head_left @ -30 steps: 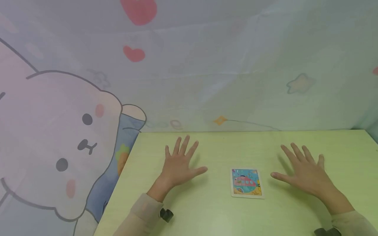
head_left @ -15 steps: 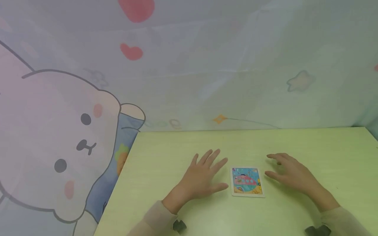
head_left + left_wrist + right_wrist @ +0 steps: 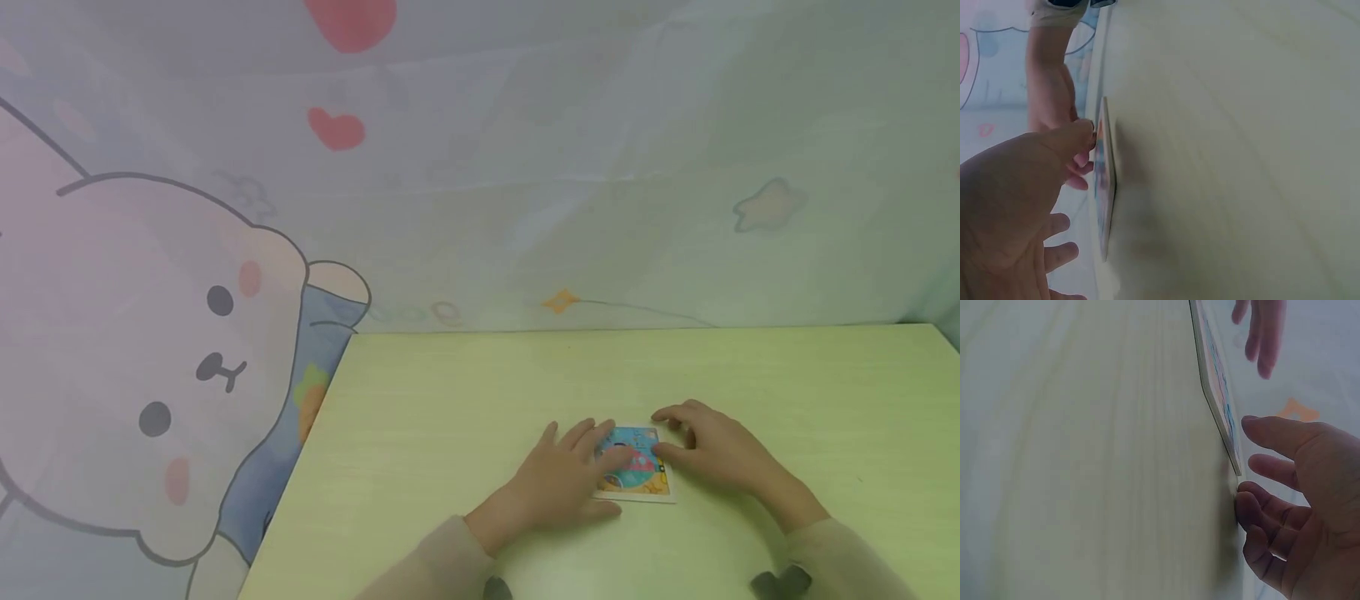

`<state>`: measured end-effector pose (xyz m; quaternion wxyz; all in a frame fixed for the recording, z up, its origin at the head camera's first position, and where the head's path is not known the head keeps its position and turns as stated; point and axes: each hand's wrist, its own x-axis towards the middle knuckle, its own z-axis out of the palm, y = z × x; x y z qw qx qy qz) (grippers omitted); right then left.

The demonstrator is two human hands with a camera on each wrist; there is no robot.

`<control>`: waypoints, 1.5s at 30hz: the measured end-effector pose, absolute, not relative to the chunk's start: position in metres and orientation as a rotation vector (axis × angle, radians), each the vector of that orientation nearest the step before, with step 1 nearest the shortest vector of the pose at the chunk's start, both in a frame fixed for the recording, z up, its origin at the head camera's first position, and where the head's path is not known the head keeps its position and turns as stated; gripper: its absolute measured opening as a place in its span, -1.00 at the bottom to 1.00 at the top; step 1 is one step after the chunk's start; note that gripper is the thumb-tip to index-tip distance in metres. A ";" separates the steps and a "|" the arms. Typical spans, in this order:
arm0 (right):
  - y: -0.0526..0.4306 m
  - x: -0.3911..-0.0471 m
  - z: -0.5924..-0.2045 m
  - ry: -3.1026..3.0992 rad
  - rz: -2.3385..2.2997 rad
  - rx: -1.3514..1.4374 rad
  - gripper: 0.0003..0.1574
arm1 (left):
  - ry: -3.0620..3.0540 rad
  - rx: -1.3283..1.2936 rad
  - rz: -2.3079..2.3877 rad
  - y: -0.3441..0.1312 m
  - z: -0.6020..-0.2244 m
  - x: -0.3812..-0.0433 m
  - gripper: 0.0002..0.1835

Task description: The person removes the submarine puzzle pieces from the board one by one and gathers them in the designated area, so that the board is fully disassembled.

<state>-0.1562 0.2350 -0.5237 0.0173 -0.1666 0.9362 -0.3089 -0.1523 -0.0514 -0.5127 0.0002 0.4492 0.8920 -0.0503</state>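
A small square picture puzzle [image 3: 643,478] with a pale border, a pink submarine and blue water lies flat on the table. My left hand [image 3: 555,483] spreads over its left side, with straight fingers covering part of the picture. At the right edge is my right hand [image 3: 722,452], its thumb reaching over the border and its other fingers loosely bent. In the right wrist view the thumb [image 3: 1272,432] hangs beside the puzzle's corner, and the fingers bend beyond the puzzle's end. The left wrist view shows the puzzle [image 3: 1105,187] edge-on, close to the left thumb.
The pale yellow-green table [image 3: 450,383] stretches out to both sides. Behind it hangs a cloth backdrop [image 3: 480,208] with hearts, a star and a large cartoon bear [image 3: 172,333] at the left. Dark wrist cameras [image 3: 783,582] sit below the forearms.
Both hands have moved inward from wide apart towards the puzzle. The left now overlaps its left side; the right has come to its right edge with fingers more bent. The puzzle stays in place.
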 end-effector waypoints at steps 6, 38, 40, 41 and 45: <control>0.232 -0.156 -0.522 2.884 -0.968 -0.543 -0.47 | 2.753 1.392 -0.254 -0.040 -0.520 -0.147 -0.28; 0.228 -0.155 -0.524 2.837 -1.129 -0.515 -0.60 | 2.767 1.308 -0.263 -0.031 -0.522 -0.139 -0.38; 0.228 -0.156 -0.523 2.815 -1.149 -0.490 -0.60 | 2.763 1.301 -0.258 -0.031 -0.522 -0.139 -0.38; 0.227 -0.156 -0.523 2.802 -1.157 -0.468 -0.60 | 2.763 1.300 -0.258 -0.031 -0.522 -0.139 -0.38; 0.227 -0.157 -0.522 2.768 -1.175 -0.396 -0.62 | 2.760 1.296 -0.258 -0.030 -0.522 -0.139 -0.38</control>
